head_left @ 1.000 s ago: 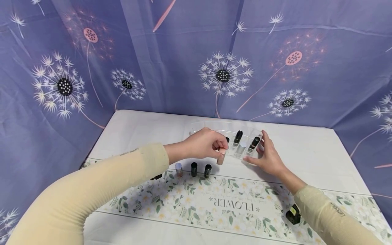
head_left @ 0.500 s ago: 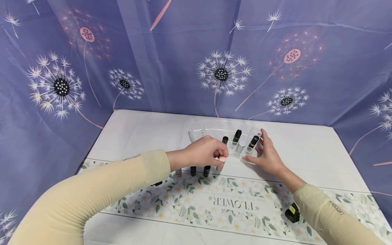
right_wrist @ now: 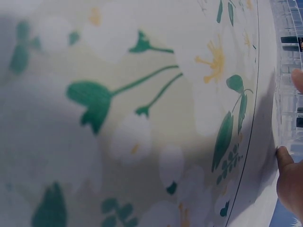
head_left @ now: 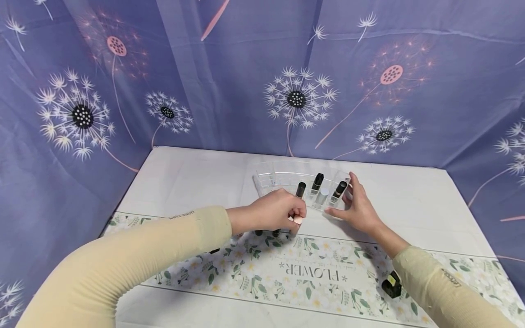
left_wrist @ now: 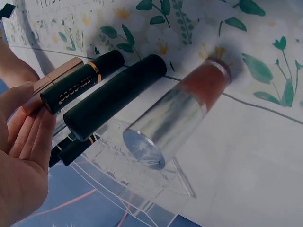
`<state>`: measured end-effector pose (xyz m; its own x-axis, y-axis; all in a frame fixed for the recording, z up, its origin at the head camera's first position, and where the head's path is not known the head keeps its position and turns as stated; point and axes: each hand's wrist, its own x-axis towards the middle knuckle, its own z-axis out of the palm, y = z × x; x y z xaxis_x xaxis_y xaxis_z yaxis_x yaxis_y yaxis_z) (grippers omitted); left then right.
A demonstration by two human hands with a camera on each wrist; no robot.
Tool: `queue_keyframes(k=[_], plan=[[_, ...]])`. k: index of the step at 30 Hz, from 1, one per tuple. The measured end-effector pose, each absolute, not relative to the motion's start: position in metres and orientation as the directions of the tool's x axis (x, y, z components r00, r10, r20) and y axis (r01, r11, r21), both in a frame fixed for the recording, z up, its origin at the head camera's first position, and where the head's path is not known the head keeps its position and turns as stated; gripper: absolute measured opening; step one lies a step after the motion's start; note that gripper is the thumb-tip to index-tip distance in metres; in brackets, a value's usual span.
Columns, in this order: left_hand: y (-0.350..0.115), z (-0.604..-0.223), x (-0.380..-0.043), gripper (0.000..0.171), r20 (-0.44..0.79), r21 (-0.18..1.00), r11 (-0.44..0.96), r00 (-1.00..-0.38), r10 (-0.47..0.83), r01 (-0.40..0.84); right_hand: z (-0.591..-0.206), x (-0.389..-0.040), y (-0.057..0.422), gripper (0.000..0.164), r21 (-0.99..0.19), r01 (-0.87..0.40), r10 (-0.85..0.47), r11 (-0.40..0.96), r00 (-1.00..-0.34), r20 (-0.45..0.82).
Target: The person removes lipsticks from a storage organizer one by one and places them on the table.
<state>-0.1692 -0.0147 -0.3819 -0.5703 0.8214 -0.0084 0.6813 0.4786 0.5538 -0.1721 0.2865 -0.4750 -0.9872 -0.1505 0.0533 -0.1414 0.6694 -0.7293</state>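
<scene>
My left hand (head_left: 275, 212) pinches a rose-gold lipstick tube (head_left: 298, 220) from above. In the left wrist view this lipstick (left_wrist: 57, 80) stands at the end of a row, beside a black lipstick with gold bands (left_wrist: 85, 80), a plain black tube (left_wrist: 116, 97) and a silver-capped tube with a reddish base (left_wrist: 180, 111). My right hand (head_left: 361, 212) holds the right end of a clear, curved lipstick organizer (head_left: 283, 175), thumb at the front and fingers at the side. Inside it stand black lipsticks (head_left: 317, 182) and a silver-capped one (head_left: 322, 196). The left hand partly hides the row in the head view.
A black object with a yellow-green label (head_left: 392, 286) lies near my right forearm. Another dark item (head_left: 214, 251) shows under the left sleeve. A floral runner (head_left: 311, 273) crosses the white table (head_left: 193, 177); a purple curtain (head_left: 229, 91) hangs behind.
My left hand has brought the rose-gold lipstick down and toward the front, level with the row of tubes, which it now covers. My right hand stays at the organizer.
</scene>
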Motion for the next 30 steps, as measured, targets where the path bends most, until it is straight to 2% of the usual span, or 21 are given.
queue_keyframes(k=[30], plan=[[-0.012, -0.395, -0.168, 0.022, -0.048, 0.514, 0.479, -0.534, 0.844, 0.711, -0.476, -0.172, 0.287, 0.136, -0.728, -0.133, -0.147, 0.673, -0.988, 0.045]])
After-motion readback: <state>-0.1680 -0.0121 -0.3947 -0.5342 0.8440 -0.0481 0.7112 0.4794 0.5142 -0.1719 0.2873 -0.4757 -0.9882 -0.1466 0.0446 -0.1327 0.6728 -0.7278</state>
